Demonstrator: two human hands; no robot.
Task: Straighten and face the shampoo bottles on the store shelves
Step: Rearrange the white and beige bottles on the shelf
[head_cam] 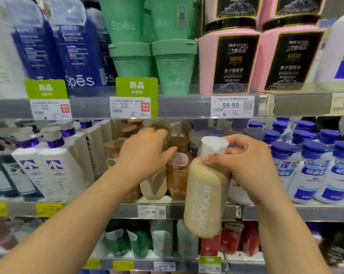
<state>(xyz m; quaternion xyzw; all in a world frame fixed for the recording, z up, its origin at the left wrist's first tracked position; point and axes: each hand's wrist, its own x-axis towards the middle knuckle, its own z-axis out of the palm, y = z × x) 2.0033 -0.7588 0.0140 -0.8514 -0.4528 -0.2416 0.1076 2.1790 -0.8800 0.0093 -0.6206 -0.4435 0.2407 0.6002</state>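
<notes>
Two hands are busy at the middle shelf point(187, 211). The right hand point(252, 165) grips a beige bottle point(204, 196) by its neck, just under the white cap point(214, 145), and holds it out in front of the shelf edge, tilted a little, with the printed name facing outward. The left hand point(145, 153) reaches in among the brown bottles point(177, 175), fingers spread loosely over their caps; whether it actually grasps one cannot be told from here.

To do this step well, the left hand should probably steady or nudge the brown bottles aside so a gap opens at the front of the row. Then the beige bottle can go in upright, base flat on the shelf, label square to the aisle and level with its neighbours. Holding by the neck gives little control over the heavy lower end, so a slow set-down seems wise, or the bottle may knock the front row.

The beige bottle hangs just right of the left hand, its lower end overlapping the price tag point(151, 212) strip, clear of the shelf and not yet placed.
</notes>
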